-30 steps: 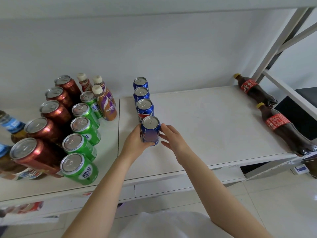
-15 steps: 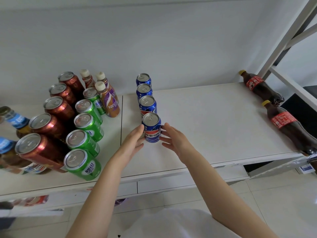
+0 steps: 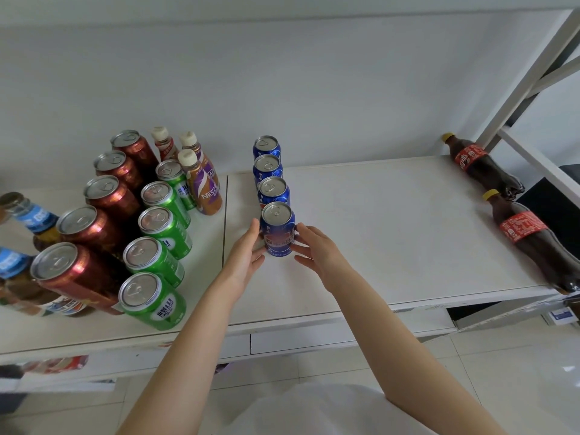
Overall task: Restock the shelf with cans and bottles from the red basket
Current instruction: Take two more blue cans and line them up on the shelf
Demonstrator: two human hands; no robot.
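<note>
So the front blue can [image 3: 277, 229] stands upright on the white shelf [image 3: 392, 233], at the near end of a single-file row, with three more blue cans [image 3: 270, 171] lined up behind it toward the wall. A hand sits on each side of it. The left hand [image 3: 244, 255] has its fingers [image 3: 255, 229] pretty much straight, tips either against the can or just beside it, can't tell which. The right hand [image 3: 320, 252] has loose, slightly bent fingers, with the tips touching the can's side near the top. Neither hand wraps round it, so both sets of fingers are released and the can sits on its own base.

Left of that there's a row of green cans [image 3: 157, 246], then a row of red cans [image 3: 103, 211], plus some small cream-capped bottles [image 3: 201, 180] at the back. Two cola bottles [image 3: 489, 171] are at the shelf's far right end, well apart from the hands.
</note>
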